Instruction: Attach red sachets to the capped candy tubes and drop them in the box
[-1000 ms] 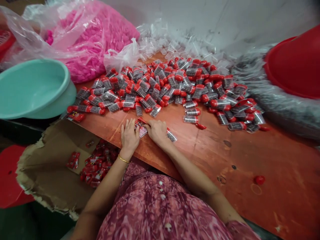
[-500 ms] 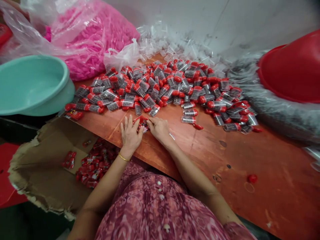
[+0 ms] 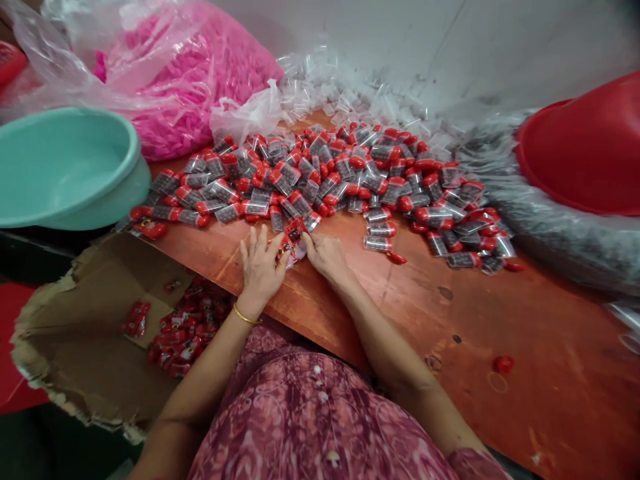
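A small red printed plastic packet (image 3: 294, 230) with a clear lower part is between my two hands at the table's near edge. My left hand (image 3: 263, 267) has its fingers spread and stretched forward, while its thumb and forefinger hold the packet's left side. On the other side, my right hand (image 3: 325, 257) is closed, pinching the packet's right edge between thumb and fingertips. What lies inside the packet is too small to make out. Just beyond my fingertips begins a heap of clear tubes with red caps (image 3: 300, 177), dark inside.
Left of me stand a turquoise basin (image 3: 135, 167) and a cardboard box (image 3: 70, 333) holding red packets (image 3: 183, 333). Behind are a bag of pink pieces (image 3: 210, 73) and loose clear tubes (image 3: 345, 87). A red basin (image 3: 590, 147) rests on plastic-wrapped stock at right. A red cap (image 3: 503, 364) lies on the table.
The packet has come further into sight between my hands, its red end now raised towards the heap. My right hand has shifted slightly right; my left hand has hardly moved.
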The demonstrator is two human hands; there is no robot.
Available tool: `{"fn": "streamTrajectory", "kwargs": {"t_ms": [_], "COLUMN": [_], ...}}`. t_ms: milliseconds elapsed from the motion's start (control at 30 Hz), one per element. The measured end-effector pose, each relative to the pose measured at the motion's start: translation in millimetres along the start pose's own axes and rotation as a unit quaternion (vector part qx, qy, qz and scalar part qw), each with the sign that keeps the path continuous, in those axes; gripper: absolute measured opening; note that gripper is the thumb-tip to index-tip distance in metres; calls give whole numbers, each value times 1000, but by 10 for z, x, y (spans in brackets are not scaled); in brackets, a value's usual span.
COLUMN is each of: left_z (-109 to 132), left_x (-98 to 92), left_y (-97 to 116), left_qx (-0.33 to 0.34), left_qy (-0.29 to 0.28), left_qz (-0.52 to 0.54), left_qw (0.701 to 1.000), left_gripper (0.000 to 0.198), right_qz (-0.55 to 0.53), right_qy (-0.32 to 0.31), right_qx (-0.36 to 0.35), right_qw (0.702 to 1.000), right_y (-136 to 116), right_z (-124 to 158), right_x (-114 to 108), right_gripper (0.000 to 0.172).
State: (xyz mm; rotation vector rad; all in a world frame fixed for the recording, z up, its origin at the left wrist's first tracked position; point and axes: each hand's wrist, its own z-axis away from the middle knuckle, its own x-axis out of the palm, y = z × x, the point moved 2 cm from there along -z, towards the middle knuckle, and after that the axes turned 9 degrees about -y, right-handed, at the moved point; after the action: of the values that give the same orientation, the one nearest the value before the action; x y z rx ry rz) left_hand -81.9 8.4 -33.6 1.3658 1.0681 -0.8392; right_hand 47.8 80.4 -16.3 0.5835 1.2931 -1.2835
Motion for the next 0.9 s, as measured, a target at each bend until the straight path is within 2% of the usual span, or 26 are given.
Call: {"fn": "streamTrajectory", "kwargs": {"t_ms": [100, 233, 300, 367, 433, 500, 567, 633, 733, 900], "left_z": [-33, -50, -51, -51, -52, -63, -96, -151, -258, -382], "left_x": [18, 81, 73, 21, -59, -125, -149, -131, -74, -40], "left_y": [38, 39, 55, 99, 171, 255, 322, 342, 285, 227], "left_qx": [47, 52, 51, 46, 40, 41, 35, 10, -27, 17], "left_qy": [-28, -39, -35, -16, 11, 21, 3, -25, -55, -49], "left_qz": [-10, -19, -15, 2, 48, 132, 215, 247, 188, 5], "left_qw": [998, 998, 998, 999, 998, 990, 976, 969, 980, 999], "left_gripper": [35, 33, 32, 32, 35, 39, 39, 36, 32, 27], "right_qz": [-13, -98, -195, -308, -395, -436, -453, -464, -468, -492], "right_qy": [20, 102, 141, 159, 167, 172, 167, 147, 139, 174], "right_qx": [-2, -1, -21, -47, -64, -69, -65, -59, -51, -56], "right_qw": [1000, 990, 970, 937, 901, 880, 873, 871, 871, 851], "right_y": [-2, 142, 253, 341, 375, 350, 292, 244, 269, 426], "right_z": [6, -11, -31, -44, -41, -23, -3, 0, -34, -64], "right_x": [-12, 8, 22, 37, 55, 81, 120, 165, 192, 88], "right_gripper": [40, 33, 32, 37, 44, 47, 47, 47, 44, 39]}}
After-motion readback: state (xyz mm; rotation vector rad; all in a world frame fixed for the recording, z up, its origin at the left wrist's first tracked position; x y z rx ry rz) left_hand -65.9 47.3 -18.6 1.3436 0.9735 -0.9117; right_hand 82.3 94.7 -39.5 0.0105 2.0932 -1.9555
